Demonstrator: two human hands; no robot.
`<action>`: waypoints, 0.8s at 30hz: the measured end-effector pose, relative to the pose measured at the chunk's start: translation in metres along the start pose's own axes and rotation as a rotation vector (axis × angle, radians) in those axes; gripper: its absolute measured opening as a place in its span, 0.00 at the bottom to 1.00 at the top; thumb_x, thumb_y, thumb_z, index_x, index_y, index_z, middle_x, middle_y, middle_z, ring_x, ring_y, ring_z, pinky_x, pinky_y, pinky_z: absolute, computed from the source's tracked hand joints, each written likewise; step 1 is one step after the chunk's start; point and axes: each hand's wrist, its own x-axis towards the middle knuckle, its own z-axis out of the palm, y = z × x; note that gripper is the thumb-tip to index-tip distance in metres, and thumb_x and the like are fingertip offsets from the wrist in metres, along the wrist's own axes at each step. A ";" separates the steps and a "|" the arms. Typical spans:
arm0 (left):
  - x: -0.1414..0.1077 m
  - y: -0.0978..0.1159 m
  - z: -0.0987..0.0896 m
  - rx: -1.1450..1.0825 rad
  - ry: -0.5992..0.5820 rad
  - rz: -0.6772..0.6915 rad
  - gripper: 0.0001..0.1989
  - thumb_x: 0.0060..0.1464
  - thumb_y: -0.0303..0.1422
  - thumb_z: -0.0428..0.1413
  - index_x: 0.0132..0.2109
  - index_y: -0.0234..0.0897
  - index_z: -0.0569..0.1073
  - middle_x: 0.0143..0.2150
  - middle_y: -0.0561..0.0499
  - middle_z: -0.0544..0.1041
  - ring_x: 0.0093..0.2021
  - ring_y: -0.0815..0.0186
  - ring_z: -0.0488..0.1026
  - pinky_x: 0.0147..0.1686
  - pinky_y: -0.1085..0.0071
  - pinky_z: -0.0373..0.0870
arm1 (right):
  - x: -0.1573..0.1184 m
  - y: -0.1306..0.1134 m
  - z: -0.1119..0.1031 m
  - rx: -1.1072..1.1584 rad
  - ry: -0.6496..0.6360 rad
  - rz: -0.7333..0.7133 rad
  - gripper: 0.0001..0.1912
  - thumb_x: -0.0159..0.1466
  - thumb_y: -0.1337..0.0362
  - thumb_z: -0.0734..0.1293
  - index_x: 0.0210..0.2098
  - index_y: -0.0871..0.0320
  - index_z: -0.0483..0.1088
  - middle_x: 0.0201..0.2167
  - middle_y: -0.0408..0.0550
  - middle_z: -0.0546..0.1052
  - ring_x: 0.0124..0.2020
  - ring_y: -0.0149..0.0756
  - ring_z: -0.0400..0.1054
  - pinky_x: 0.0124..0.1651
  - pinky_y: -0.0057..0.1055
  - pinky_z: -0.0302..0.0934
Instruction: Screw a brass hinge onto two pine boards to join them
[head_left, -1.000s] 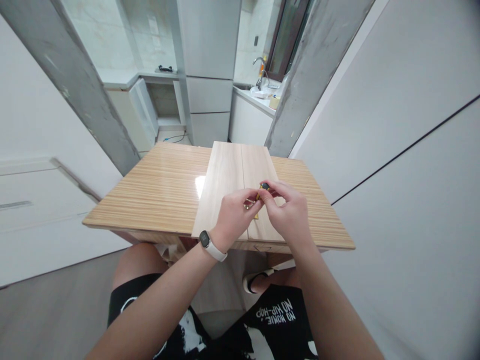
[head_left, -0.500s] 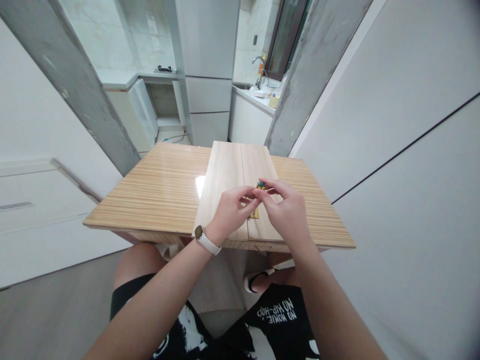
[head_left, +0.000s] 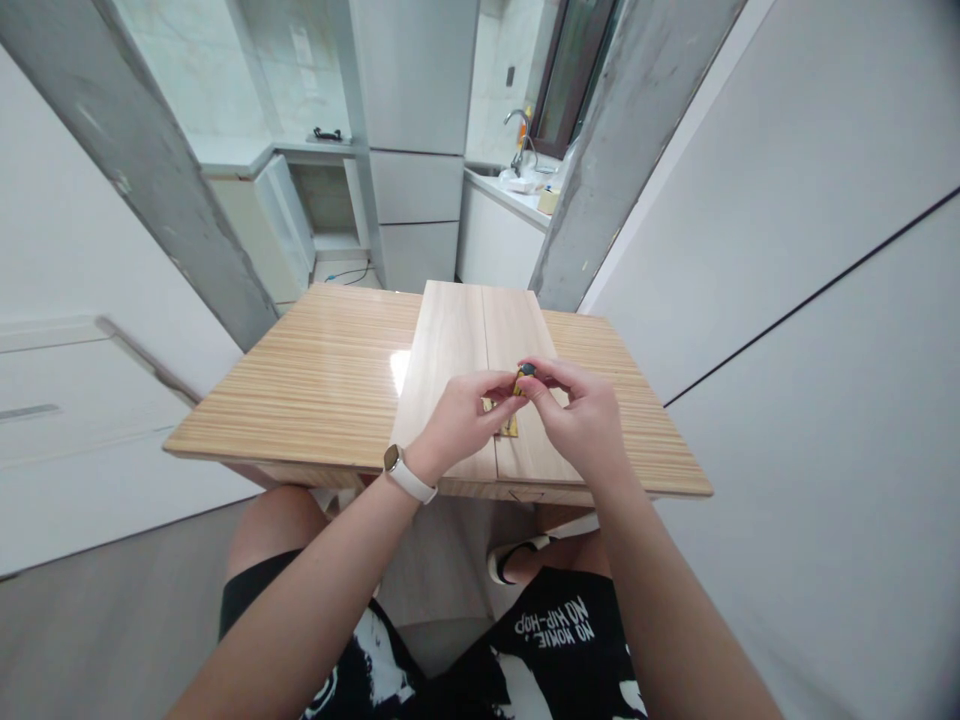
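Note:
A small dark-and-yellow object (head_left: pixel 524 374), perhaps a little toy, is pinched between my two hands above the pale board. My right hand (head_left: pixel 579 408) grips it with thumb and fingertips from the right. From the left, the closed fingers of my left hand (head_left: pixel 471 412) meet it, with a watch (head_left: pixel 406 474) on that wrist. Beneath the fingers lies a flat yellow patterned piece (head_left: pixel 509 424) on the board, partly hidden by my left hand. The object's exact kind is too small to make out.
The pale wooden board (head_left: pixel 448 340) lies across the striped wooden table (head_left: pixel 330 380). Beyond the table stand a tall grey cabinet (head_left: pixel 417 80) and a counter with a faucet (head_left: pixel 517 135). A white panel wall (head_left: pixel 810 330) rises at the right.
The small object has turned between my fingers, showing more of its yellow side. My right hand has shifted slightly to the right.

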 end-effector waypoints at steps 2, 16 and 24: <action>0.002 0.000 -0.003 0.017 -0.025 0.007 0.11 0.68 0.36 0.59 0.51 0.37 0.82 0.43 0.47 0.85 0.41 0.63 0.80 0.42 0.68 0.76 | -0.001 -0.001 0.001 -0.018 0.019 -0.022 0.09 0.68 0.61 0.72 0.46 0.53 0.83 0.40 0.48 0.85 0.39 0.41 0.79 0.46 0.40 0.73; -0.007 0.005 0.008 0.138 0.120 -0.088 0.09 0.61 0.38 0.66 0.45 0.39 0.83 0.40 0.49 0.85 0.39 0.62 0.81 0.44 0.66 0.79 | -0.001 -0.004 -0.002 -0.044 -0.016 -0.015 0.09 0.68 0.60 0.72 0.46 0.54 0.81 0.40 0.48 0.84 0.39 0.41 0.78 0.47 0.41 0.72; -0.011 0.011 0.018 0.175 0.181 -0.103 0.08 0.67 0.38 0.61 0.42 0.38 0.80 0.39 0.48 0.85 0.37 0.63 0.82 0.41 0.67 0.80 | -0.002 -0.003 -0.001 -0.054 -0.006 -0.033 0.09 0.67 0.61 0.72 0.45 0.54 0.80 0.37 0.47 0.83 0.37 0.40 0.77 0.45 0.41 0.71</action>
